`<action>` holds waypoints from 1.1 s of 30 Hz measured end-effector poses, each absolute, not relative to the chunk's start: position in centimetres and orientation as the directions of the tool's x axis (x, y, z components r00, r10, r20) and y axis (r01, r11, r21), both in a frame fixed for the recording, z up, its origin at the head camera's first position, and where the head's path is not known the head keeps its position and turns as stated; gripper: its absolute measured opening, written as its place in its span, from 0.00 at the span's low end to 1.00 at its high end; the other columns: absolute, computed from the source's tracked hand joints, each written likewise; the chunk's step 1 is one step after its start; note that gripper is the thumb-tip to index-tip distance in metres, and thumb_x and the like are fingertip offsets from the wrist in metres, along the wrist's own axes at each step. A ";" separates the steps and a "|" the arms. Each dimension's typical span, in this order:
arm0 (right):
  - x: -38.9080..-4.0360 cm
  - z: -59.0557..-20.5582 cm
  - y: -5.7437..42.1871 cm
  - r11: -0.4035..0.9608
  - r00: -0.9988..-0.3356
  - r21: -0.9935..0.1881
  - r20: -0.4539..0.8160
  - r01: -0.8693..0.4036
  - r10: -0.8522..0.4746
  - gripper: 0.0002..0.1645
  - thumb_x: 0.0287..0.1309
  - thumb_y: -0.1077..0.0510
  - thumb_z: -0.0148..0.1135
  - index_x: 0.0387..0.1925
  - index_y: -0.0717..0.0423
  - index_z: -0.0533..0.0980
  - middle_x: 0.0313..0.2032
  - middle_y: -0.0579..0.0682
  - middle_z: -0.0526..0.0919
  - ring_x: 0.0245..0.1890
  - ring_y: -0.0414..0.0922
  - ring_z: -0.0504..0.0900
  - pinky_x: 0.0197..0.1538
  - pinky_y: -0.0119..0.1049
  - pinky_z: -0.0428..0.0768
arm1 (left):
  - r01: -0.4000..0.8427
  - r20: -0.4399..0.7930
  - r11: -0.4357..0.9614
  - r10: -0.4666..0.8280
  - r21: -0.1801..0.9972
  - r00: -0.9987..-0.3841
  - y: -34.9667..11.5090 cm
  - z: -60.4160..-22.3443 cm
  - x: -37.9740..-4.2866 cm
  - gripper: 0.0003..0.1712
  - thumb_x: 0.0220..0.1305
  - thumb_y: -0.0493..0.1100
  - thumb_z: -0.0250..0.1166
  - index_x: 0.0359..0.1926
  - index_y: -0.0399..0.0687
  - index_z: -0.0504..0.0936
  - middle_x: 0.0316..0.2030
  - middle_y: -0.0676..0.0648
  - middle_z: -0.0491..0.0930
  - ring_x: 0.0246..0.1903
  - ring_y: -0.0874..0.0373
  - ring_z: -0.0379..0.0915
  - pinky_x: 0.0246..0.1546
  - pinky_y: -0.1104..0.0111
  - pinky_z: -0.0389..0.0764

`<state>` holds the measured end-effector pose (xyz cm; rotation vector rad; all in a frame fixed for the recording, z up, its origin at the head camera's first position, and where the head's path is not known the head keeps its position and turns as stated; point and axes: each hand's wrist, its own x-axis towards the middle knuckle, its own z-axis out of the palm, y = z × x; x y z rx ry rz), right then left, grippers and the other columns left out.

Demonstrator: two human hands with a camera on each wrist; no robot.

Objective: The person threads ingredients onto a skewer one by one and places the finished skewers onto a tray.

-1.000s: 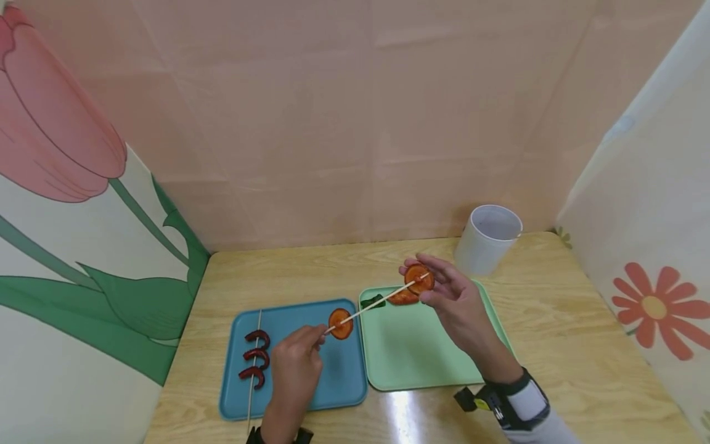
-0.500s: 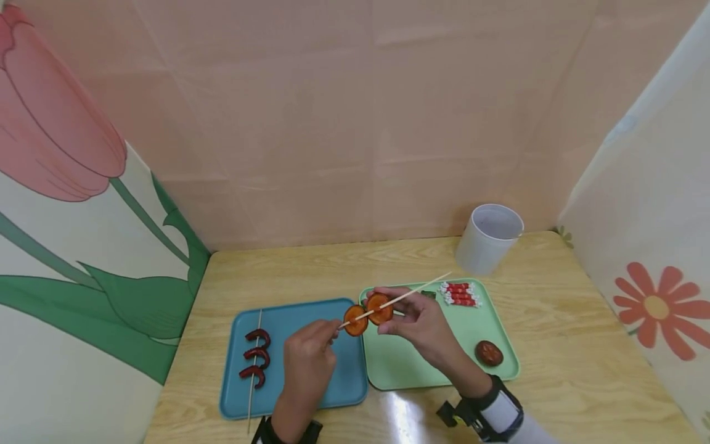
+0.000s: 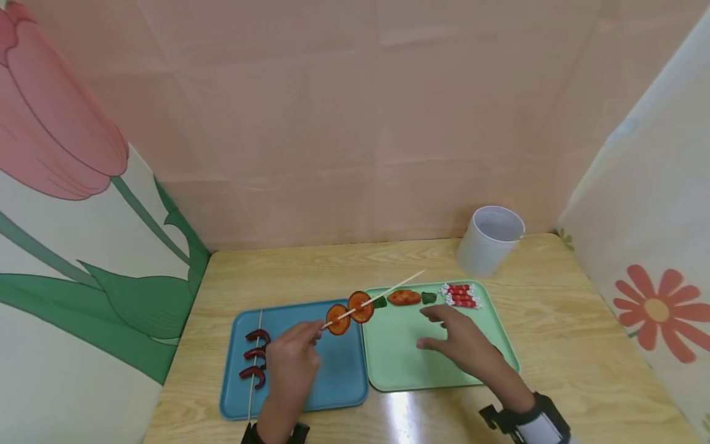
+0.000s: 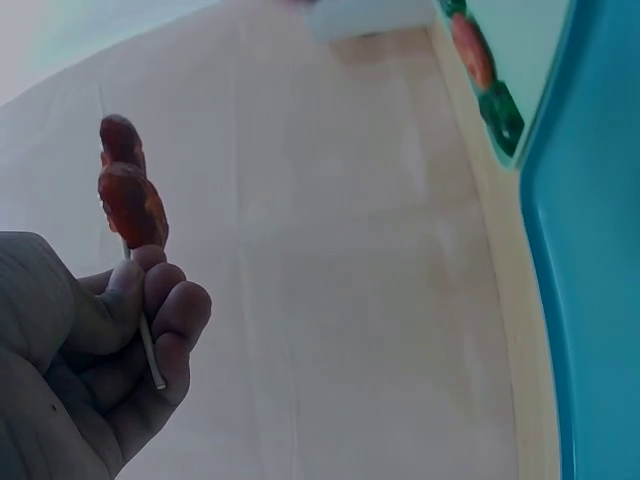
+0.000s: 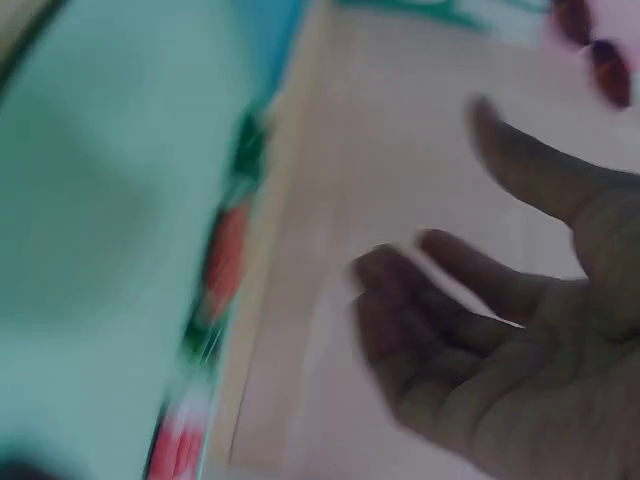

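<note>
My left hand [image 3: 293,364] pinches a thin wooden skewer [image 3: 396,285] near its lower end, above the blue tray [image 3: 344,385]. Threaded side by side on the skewer are two round orange pieces with dark brown rims, one [image 3: 337,319] close to my fingers and the other [image 3: 361,307] just beyond. In the left wrist view the skewer's cut end sticks out below the curled fingers [image 4: 180,310]. Over the green tray [image 3: 394,370], my right hand [image 3: 463,345] holds nothing, its thumb and fingers spread apart.
Along the green tray's back edge lie green pieces [image 3: 429,298], an orange-brown oval piece [image 3: 403,297] and red-and-white sticks [image 3: 461,295]. A second skewer [image 3: 251,401] with curled dark red pieces [image 3: 252,373] rests on the blue tray's left. Behind stands a white cup [image 3: 484,246].
My right hand slid the second round piece down the skewer against the first, let go of it and drew away to the right over the green tray. My left hand kept its pinch.
</note>
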<state>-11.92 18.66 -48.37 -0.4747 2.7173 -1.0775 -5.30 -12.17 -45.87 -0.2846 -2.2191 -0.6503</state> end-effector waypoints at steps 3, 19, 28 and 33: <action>-11.8 -50.2 21.2 0.847 -0.952 -0.490 -0.099 -0.206 -0.289 0.37 0.54 0.50 0.77 0.60 0.66 0.76 0.55 0.65 0.81 0.55 0.64 0.81 0.55 0.60 0.82 | 0.347 0.738 0.864 -0.040 0.364 -0.674 -13.2 -46.0 -5.0 0.30 0.32 0.10 0.56 0.30 0.38 0.92 0.22 0.47 0.87 0.18 0.60 0.82 0.15 0.72 0.80; -10.0 -55.0 27.0 0.951 -0.954 -0.223 -0.160 -0.216 -0.255 0.20 0.57 0.75 0.66 0.52 0.76 0.75 0.35 0.63 0.76 0.31 0.46 0.77 0.34 0.43 0.82 | 0.236 0.675 0.890 -0.102 0.390 -0.731 -15.7 -46.1 -4.5 0.23 0.39 0.12 0.66 0.32 0.37 0.91 0.24 0.46 0.87 0.20 0.59 0.83 0.18 0.69 0.81; -9.9 -55.2 26.6 0.958 -0.960 -0.163 -0.110 -0.237 -0.256 0.21 0.55 0.71 0.70 0.51 0.71 0.77 0.35 0.59 0.74 0.27 0.45 0.72 0.25 0.39 0.77 | 0.223 0.664 0.895 -0.102 0.386 -0.741 -15.6 -46.1 -4.5 0.22 0.39 0.12 0.68 0.31 0.38 0.91 0.23 0.47 0.87 0.19 0.59 0.83 0.17 0.69 0.81; -10.1 -55.2 26.4 0.960 -0.962 -0.136 -0.092 -0.243 -0.257 0.11 0.54 0.69 0.72 0.40 0.61 0.82 0.31 0.53 0.72 0.30 0.48 0.69 0.25 0.38 0.73 | 0.221 0.657 0.891 -0.107 0.396 -0.746 -15.6 -46.3 -4.6 0.22 0.39 0.12 0.68 0.31 0.38 0.92 0.23 0.47 0.87 0.19 0.60 0.82 0.17 0.69 0.80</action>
